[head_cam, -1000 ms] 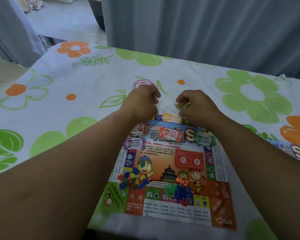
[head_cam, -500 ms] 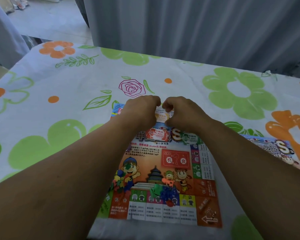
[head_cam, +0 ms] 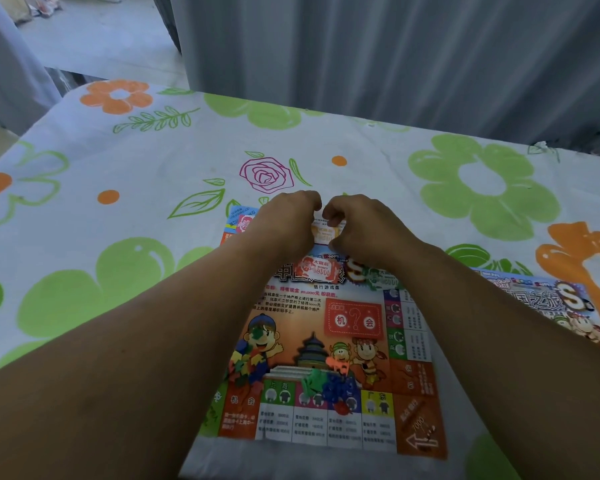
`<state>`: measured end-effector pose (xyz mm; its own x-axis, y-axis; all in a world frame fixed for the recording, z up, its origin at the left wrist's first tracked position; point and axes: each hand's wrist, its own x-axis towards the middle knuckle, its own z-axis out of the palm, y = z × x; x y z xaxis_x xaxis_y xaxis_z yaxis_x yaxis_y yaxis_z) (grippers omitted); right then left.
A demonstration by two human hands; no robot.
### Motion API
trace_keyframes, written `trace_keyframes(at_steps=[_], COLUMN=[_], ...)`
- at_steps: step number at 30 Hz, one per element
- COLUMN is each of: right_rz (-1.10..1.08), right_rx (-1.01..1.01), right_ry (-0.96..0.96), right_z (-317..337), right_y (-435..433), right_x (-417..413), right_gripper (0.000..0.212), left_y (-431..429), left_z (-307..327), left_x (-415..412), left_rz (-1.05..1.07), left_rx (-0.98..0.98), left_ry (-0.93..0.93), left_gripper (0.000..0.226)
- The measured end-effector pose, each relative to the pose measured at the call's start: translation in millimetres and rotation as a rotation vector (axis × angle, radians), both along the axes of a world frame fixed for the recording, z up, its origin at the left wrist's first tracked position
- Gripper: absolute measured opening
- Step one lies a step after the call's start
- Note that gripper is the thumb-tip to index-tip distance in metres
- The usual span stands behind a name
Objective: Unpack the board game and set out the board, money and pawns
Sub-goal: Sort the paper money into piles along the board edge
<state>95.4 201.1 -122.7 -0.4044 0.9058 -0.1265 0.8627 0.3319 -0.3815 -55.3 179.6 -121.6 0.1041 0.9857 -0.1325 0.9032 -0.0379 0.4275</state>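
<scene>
1. The worktop (head_cam: 146,188), under a flowered cloth, carries everything. The game things are gathered toward its near edge, about midway along.
2. The board (head_cam: 354,344) lies unfolded and flat, face up, its near edge close to the worktop's near edge. That part of the task looks done.
3. A second printed sheet (head_cam: 548,303), perhaps the packaging, lies by the worktop's right edge, just clear of the board.
4. The left hand (head_cam: 284,225) and right hand (head_cam: 362,228) meet at the board's far edge, both forearms stretched across the board.
   - The right hand's thumb and curled fingers pinch the right end of an orange note (head_cam: 324,232).
   - The left hand is curled over the note's left end. Its fingertips are hidden, so I cannot tell whether it grips or only presses.
5. Two heaps of small coloured pieces, likely the pawns, rest on the board's near half: a mixed heap (head_cam: 245,363) on the left and a green and blue heap (head_cam: 326,384) toward the middle. They seem unsorted, so setting them out remains.
6. A red note (head_cam: 321,270) and a green note (head_cam: 378,278) lie on the board's far half. The money looks partly laid out.
</scene>
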Motion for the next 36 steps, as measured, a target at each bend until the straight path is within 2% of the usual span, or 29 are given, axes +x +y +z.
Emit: trace_keyframes(at_steps=[21,36], right_rz=[-0.017,0.001], right_rx=[-0.008,0.016], right_ry=[0.02,0.03], right_z=[-1.3,-2.6], right_y=[0.7,0.7], right_x=[2.3,0.0], right_gripper=[0.048,0.041], left_y=[-0.8,-0.9], left_z=[4.5,3.5], left_x=[2.9,1.7], left_rz=[0.012,0.02], left_rx=[0.001,0.005], left_ry=[0.015,0.013], left_gripper=[0.049,0.049])
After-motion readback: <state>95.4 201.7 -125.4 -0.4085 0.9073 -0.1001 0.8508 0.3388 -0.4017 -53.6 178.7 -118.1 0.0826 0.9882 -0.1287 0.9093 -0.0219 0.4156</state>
